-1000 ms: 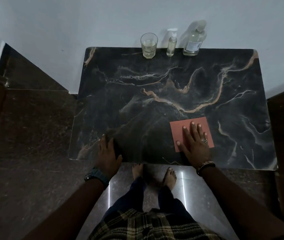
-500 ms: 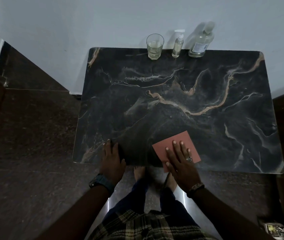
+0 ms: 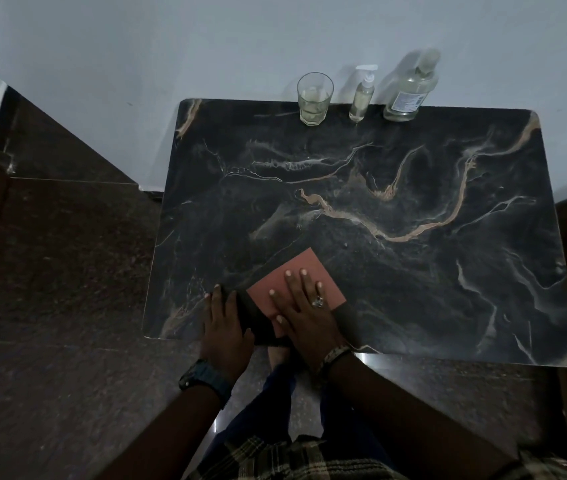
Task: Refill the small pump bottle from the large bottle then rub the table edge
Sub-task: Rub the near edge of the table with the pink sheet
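A dark marble-patterned table [image 3: 413,271] with pale and tan veins stands against a pale wall [image 3: 206,36]; its far edge meets the wall, its near edge runs in front of the person; dark speckled floor tiles [image 3: 50,271] spread to the left and continue under the near edge, where a bare foot [image 3: 280,355] and dark trouser legs show between the arms.

The right hand [image 3: 304,315] lies flat, palm down, on a reddish square sheet [image 3: 297,282] near the table's near edge, left of centre; its fingers are straight and spread, pressing the sheet rather than gripping it; a ring shows on one finger and a bracelet at the wrist; the sheet sits turned like a diamond, its near corner hidden under the palm. The left hand [image 3: 226,327] rests just to the left of it on the near edge, fingers straight and close together, pointing away from the person, holding nothing; a dark watch [image 3: 202,377] sits on that wrist; the two hands are close but apart.

Along the far edge, well away from both hands, stand three things in a row: a glass [image 3: 314,98] part filled with pale liquid on the left; the small pump bottle [image 3: 361,95] in the middle; the large bottle [image 3: 410,88] with a label on the right; all upright, each apart from the next.
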